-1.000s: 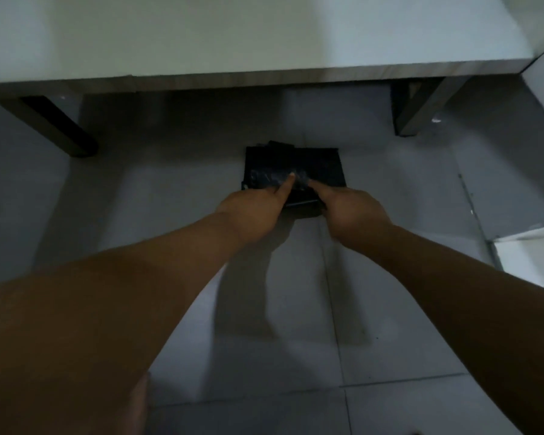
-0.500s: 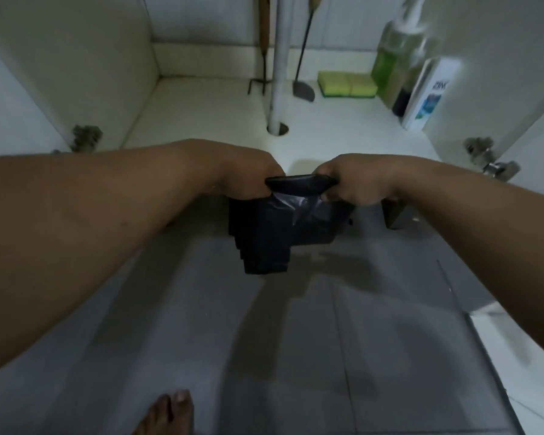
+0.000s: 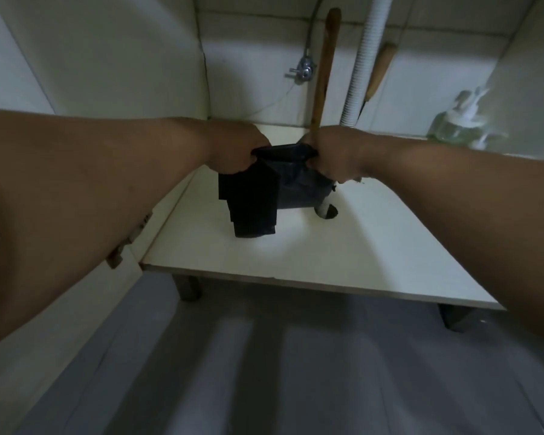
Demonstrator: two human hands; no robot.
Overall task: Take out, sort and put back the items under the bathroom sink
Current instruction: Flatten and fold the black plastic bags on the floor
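Since the earlier frames, the stack of black plastic bags (image 3: 264, 196) has moved from the grey floor (image 3: 264, 372), where both hands were gathering it, up and forward to a position above the white cabinet shelf (image 3: 327, 262) under the sink. The stack now hangs clear of the shelf surface, its lower edge close to it but not resting on it.

The left hand (image 3: 233, 152) has its fingers curled round the left end of the stack's upper edge. The bags hang directly below and between the two hands, folded layers draping down unevenly. The right hand (image 3: 336, 158) grips the right end of the same edge.

Beyond the right hand, a wooden handle (image 3: 325, 73) and a white corrugated drain hose (image 3: 363, 64) rise against the back wall. Further to the right of that hand stands a blurred pump bottle (image 3: 456, 127).

Judgement: the put-back stage is under way. The next move calls for lowering the stack onto the shelf, clear of the drain hole (image 3: 328, 211) just below and beyond it
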